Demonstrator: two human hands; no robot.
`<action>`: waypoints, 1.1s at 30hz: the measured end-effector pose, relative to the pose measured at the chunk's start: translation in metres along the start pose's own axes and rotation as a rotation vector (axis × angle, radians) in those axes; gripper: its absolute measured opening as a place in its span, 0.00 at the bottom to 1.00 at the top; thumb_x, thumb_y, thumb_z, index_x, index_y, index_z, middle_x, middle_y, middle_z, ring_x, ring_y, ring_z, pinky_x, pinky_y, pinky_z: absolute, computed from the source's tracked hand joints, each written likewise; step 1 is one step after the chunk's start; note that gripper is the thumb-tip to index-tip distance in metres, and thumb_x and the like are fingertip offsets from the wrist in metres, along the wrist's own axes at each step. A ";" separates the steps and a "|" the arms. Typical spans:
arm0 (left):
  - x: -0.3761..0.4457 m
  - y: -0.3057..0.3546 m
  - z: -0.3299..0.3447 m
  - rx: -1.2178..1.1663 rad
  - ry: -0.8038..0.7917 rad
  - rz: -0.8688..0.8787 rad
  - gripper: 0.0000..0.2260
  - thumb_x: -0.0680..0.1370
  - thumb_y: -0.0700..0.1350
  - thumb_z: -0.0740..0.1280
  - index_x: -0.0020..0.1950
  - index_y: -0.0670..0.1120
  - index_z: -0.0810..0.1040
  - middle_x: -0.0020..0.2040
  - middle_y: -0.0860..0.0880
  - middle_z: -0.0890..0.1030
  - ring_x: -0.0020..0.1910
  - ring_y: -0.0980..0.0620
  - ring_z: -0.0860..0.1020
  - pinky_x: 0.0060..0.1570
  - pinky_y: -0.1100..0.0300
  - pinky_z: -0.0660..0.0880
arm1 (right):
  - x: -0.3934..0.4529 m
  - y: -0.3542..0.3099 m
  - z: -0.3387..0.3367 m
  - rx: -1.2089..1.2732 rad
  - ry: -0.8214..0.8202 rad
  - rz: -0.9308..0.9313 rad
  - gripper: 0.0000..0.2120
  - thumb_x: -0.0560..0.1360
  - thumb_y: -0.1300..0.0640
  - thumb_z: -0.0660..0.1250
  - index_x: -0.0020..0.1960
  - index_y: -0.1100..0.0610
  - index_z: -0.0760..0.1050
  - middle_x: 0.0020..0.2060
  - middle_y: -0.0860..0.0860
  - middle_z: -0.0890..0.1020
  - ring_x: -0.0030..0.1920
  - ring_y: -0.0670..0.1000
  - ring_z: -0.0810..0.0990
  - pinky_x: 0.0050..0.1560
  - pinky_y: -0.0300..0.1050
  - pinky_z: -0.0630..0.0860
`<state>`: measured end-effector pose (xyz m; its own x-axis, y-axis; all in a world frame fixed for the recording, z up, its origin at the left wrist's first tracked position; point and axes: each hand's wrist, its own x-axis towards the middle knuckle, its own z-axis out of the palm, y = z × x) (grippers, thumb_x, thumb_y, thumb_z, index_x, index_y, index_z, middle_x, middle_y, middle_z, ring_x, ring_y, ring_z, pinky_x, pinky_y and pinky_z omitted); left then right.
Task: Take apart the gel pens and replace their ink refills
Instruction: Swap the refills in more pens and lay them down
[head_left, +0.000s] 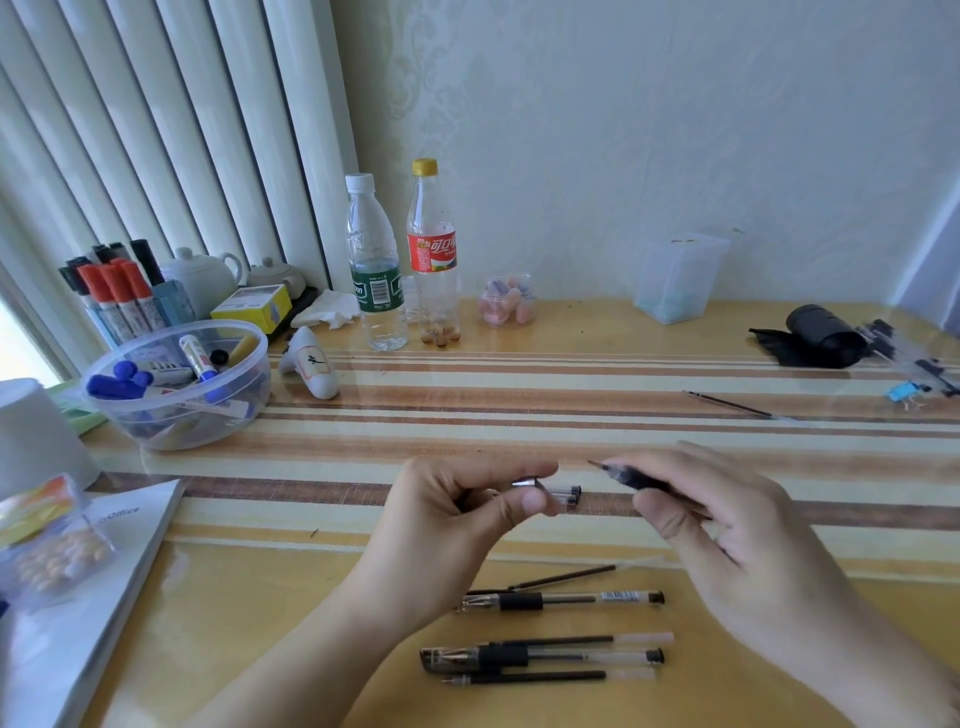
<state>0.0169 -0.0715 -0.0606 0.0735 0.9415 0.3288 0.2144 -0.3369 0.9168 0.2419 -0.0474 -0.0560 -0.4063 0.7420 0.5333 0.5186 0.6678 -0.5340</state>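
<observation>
My left hand (457, 512) pinches a clear pen cap (558, 493) with a metal clip, its end pointing right. My right hand (727, 525) grips a gel pen (631, 475) by its black grip, tip pointing left toward the cap, a small gap between them. On the table below my hands lie two capped gel pens (561, 600) (540, 657) and several loose refills (566, 577) (550, 677). Another refill (732, 405) lies alone at the right.
A clear bowl (176, 384) of markers, a marker holder (119, 291), two bottles (376, 270) (434, 254), a small jar (506, 301), a clear box (678, 278), a black roll (821, 335) and more pens (914, 364) stand along the back. A booklet (88, 597) lies left.
</observation>
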 end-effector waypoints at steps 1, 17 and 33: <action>0.001 0.002 0.000 -0.045 0.005 -0.004 0.07 0.73 0.51 0.72 0.50 0.55 0.85 0.39 0.44 0.87 0.39 0.49 0.83 0.45 0.62 0.81 | 0.000 0.000 0.001 -0.029 -0.018 -0.017 0.14 0.78 0.44 0.57 0.61 0.41 0.75 0.46 0.38 0.81 0.43 0.44 0.81 0.38 0.45 0.78; -0.002 0.005 0.002 -0.110 -0.047 -0.041 0.07 0.70 0.48 0.73 0.45 0.50 0.86 0.40 0.50 0.88 0.45 0.52 0.85 0.46 0.64 0.80 | 0.001 -0.011 -0.001 -0.156 -0.145 -0.058 0.15 0.78 0.43 0.58 0.62 0.37 0.74 0.40 0.40 0.77 0.29 0.45 0.75 0.25 0.45 0.73; -0.005 0.002 0.005 0.268 0.055 0.033 0.10 0.65 0.58 0.73 0.41 0.56 0.85 0.21 0.55 0.64 0.23 0.56 0.59 0.25 0.66 0.58 | -0.001 -0.020 -0.004 -0.273 -0.114 -0.007 0.10 0.76 0.44 0.61 0.46 0.44 0.80 0.32 0.36 0.79 0.28 0.30 0.65 0.27 0.27 0.60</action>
<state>0.0218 -0.0773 -0.0616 0.0329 0.9261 0.3759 0.4635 -0.3473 0.8152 0.2348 -0.0617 -0.0429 -0.4844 0.7499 0.4505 0.6924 0.6434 -0.3265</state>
